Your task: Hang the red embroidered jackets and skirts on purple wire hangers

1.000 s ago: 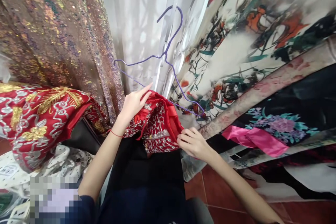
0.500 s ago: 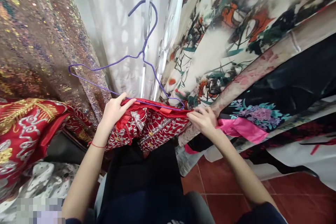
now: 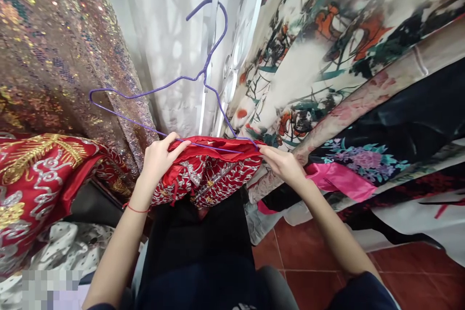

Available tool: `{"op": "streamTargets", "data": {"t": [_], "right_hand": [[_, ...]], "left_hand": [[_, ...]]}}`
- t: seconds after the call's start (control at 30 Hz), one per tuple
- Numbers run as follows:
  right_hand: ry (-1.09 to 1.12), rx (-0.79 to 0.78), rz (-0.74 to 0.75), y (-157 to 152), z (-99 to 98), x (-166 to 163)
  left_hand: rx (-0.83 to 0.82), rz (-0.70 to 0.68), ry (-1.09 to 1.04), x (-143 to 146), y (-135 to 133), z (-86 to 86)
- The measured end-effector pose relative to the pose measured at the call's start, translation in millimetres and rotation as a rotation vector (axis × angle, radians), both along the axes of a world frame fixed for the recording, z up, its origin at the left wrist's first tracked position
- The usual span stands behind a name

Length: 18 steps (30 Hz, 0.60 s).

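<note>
Now the red embroidered garment (image 3: pixel 225 179), at the centre of the frame, is drawn out wide between both hands, where a second ago it was bunched and clear of the hanger's right end. Its red-lined edge gapes more than it did half a second ago, and the right corner of the purple wire hanger (image 3: pixel 204 73) meets that edge beside the right hand (image 3: pixel 285 164). The left hand (image 3: pixel 158 160) (a red string bracelet (image 3: pixel 137 209) circles its wrist) pinches the edge's left end; the right pinches the other end.

Behind the hanger, a white curtain (image 3: pixel 170 48) fills the upper centre, sequinned fabric (image 3: pixel 65 48) the upper left, and floral-printed cloth (image 3: pixel 308 53) the upper right. Pink satin (image 3: pixel 341 181) lies just beyond the right wrist, and a gold-embroidered red garment (image 3: pixel 39 174) is cut off at the left border.

The fingers cover both ends of the edge, so whether either hand also grips wire cannot be told. The hanger's lower bar disappears at the opening's right, and a pixelated patch masks the lower left corner.
</note>
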State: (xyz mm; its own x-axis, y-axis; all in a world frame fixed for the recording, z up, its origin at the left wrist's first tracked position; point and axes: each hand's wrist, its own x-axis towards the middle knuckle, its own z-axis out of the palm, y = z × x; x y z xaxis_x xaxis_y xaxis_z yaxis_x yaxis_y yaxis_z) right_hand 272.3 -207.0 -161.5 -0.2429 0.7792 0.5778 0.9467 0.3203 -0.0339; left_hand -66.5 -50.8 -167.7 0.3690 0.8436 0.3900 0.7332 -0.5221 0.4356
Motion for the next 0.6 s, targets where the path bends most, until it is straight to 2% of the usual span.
{"op": "streamTargets", "data": {"t": [0.27,0.43,0.6], "right_hand": [[0.280,0.151,-0.021,18.5,38.0,-43.6],[0.517,0.270,-0.088,39.4,52.6,-76.4],[0.562,0.322,-0.004,54.1,68.3,-88.4]], "left_hand": [[-0.077,0.021,-0.044,13.0,-18.3,-6.3],[-0.127,-0.008,-0.103,19.3,-28.9,-4.8],[-0.146,-0.031,-0.117,17.8,-30.3,-1.2]]}}
